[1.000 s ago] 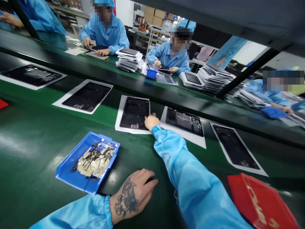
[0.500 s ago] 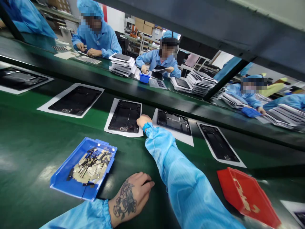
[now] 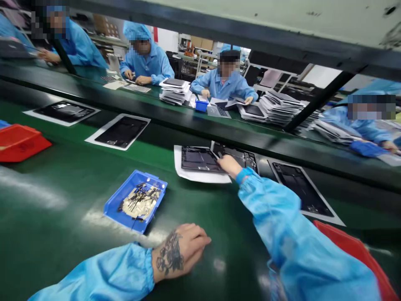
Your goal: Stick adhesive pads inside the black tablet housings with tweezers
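Note:
My right hand (image 3: 231,165) is closed on the right edge of a black tablet housing (image 3: 200,159). A white sheet (image 3: 203,177) lies under this housing, its near edge curling. Their right side overlaps a second tablet housing (image 3: 242,156) on the belt. My left hand (image 3: 184,248), tattooed on its back, rests palm down on the green surface with loosely bent fingers. Its underside is hidden, and I see nothing held in it. Left of it stands a blue bin (image 3: 120,209) with dark thin strips and beige pieces inside.
More housings on white sheets lie at the right (image 3: 302,190) and left (image 3: 122,133). A red bin (image 3: 21,142) stands at the left edge, and another red bin (image 3: 354,246) is partly behind my right sleeve. Co-workers sit across the line beside paper stacks (image 3: 175,92).
My right hand has pulled the housing and its sheet rightward, turning them, onto the neighbouring housing. The camera view has shifted left. My left hand has stayed near the blue bin.

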{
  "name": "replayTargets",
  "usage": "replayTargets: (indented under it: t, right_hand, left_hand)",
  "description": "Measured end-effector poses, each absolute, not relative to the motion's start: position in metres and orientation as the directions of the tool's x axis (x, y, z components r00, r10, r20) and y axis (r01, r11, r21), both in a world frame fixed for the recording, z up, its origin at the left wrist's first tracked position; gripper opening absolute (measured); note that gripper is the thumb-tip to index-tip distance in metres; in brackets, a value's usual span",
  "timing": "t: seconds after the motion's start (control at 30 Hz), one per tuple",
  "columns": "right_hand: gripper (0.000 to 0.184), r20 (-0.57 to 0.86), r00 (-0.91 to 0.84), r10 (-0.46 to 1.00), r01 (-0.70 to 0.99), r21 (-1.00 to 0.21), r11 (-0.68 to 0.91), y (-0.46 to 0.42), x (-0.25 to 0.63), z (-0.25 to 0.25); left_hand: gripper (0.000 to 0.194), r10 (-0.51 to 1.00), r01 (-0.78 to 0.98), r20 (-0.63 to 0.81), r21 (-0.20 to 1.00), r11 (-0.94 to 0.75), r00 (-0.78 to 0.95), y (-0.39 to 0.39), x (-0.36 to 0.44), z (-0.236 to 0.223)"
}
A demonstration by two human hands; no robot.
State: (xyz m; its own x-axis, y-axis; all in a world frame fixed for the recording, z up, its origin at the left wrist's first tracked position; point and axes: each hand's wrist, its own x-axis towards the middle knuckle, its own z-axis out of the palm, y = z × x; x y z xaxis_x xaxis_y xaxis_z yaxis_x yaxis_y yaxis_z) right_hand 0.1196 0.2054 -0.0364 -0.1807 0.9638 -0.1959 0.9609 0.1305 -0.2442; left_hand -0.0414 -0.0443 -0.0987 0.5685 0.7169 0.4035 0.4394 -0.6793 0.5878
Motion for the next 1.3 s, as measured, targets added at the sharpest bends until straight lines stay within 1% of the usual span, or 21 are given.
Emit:
replayTargets:
  t: [0.07,0.1,0.13,0.17,0.2,0.23,0.27,0.3,0.33,0.37,0.4,0.47,0.57,0.63,0.7,0.83,0.93,1.0,1.07,1.2,1.3]
  right_hand:
    - [0.027,-0.213,-0.184,0.96,0.959,-0.252,0.128,0.181,0.143,-0.04]
    - [0.027,-0.218,-0.205,0.954,0.954,-0.262,0.145,0.166,0.157,-0.043]
    - [0.031,-0.217,-0.227,0.949,0.948,-0.271,0.165,0.15,0.172,-0.045]
    - [0.032,-0.208,-0.253,0.945,0.941,-0.282,0.19,0.132,0.187,-0.049]
    - [0.033,-0.199,-0.276,0.94,0.932,-0.295,0.211,0.115,0.204,-0.052]
    - [0.035,-0.199,-0.295,0.935,0.925,-0.305,0.227,0.098,0.22,-0.057]
    - [0.034,-0.196,-0.307,0.931,0.92,-0.313,0.237,0.082,0.238,-0.063]
    - [0.033,-0.194,-0.335,0.922,0.909,-0.326,0.261,0.068,0.255,-0.069]
    - [0.032,-0.182,-0.416,0.891,0.876,-0.343,0.339,0.056,0.273,-0.077]
    - [0.032,-0.165,-0.474,0.865,0.851,-0.339,0.402,0.046,0.291,-0.084]
    - [0.035,-0.147,-0.513,0.845,0.837,-0.303,0.456,0.04,0.307,-0.092]
    - [0.049,-0.091,-0.596,0.798,0.795,-0.204,0.571,0.032,0.333,-0.103]
    - [0.062,-0.01,-0.681,0.732,0.731,-0.064,0.679,0.03,0.348,-0.104]
    - [0.062,0.017,-0.713,0.701,0.7,-0.029,0.713,0.031,0.342,-0.097]
    - [0.056,0.05,-0.742,0.669,0.67,-0.001,0.742,0.031,0.326,-0.089]
    - [0.04,0.031,-0.827,0.561,0.562,0.03,0.826,0.027,0.289,-0.086]
    - [0.034,0.087,-0.877,0.472,0.477,0.057,0.877,0.021,0.27,-0.094]
    - [0.034,0.139,-0.884,0.446,0.457,0.063,0.887,0.018,0.265,-0.099]
    - [0.038,0.192,-0.872,0.451,0.467,0.05,0.883,0.015,0.266,-0.103]
    - [0.051,0.29,-0.816,0.499,0.52,-0.006,0.854,0.006,0.283,-0.109]
    - [0.056,0.334,-0.773,0.539,0.555,-0.056,0.83,-0.004,0.299,-0.109]
  left_hand:
    - [0.032,0.646,0.407,0.416,0.529,-0.744,0.64,-0.062,-0.055,-0.078]
    - [0.035,0.625,0.414,0.44,0.486,-0.77,0.645,-0.07,-0.066,-0.069]
    - [0.038,0.641,0.452,0.472,0.459,-0.765,0.605,-0.075,-0.078,-0.061]
    - [0.039,0.682,0.524,0.52,0.44,-0.73,0.514,-0.078,-0.093,-0.056]
    - [0.036,0.738,0.609,0.566,0.454,-0.651,0.367,-0.078,-0.108,-0.052]
    - [0.031,0.818,0.692,0.523,0.5,-0.52,0.237,-0.075,-0.124,-0.051]
    - [0.025,0.888,0.758,0.444,0.536,-0.371,0.121,-0.069,-0.138,-0.051]
    - [0.022,0.947,0.809,0.318,0.547,-0.217,0.039,-0.062,-0.151,-0.053]
    - [0.023,0.979,0.844,0.204,0.523,-0.12,0.013,-0.054,-0.162,-0.055]
    - [0.024,0.996,0.872,0.094,0.487,-0.048,0.002,-0.045,-0.169,-0.059]
    - [0.024,1.0,0.895,0.012,0.446,0.0,-0.006,-0.037,-0.174,-0.063]
    - [0.024,0.997,0.924,-0.072,0.38,0.041,-0.015,-0.022,-0.178,-0.074]
    - [0.021,0.996,0.944,-0.092,0.326,0.046,-0.017,-0.007,-0.175,-0.089]
    - [0.02,0.995,0.956,-0.099,0.292,0.031,-0.002,-0.001,-0.173,-0.096]
    - [0.019,0.994,0.965,-0.101,0.263,-0.002,0.03,0.001,-0.174,-0.097]
    - [0.024,0.993,0.977,-0.083,0.203,-0.066,0.084,-0.001,-0.181,-0.084]
    - [0.027,0.993,0.984,-0.051,0.151,-0.1,0.109,-0.005,-0.188,-0.067]
    - [0.028,0.991,0.984,-0.037,0.131,-0.12,0.126,-0.006,-0.191,-0.057]
    - [0.029,0.99,0.983,-0.034,0.129,-0.131,0.136,-0.006,-0.192,-0.051]
    - [0.033,0.985,0.974,-0.046,0.163,-0.154,0.164,-0.004,-0.188,-0.045]
    - [0.035,0.988,0.97,-0.014,0.192,-0.151,0.157,-0.002,-0.184,-0.042]
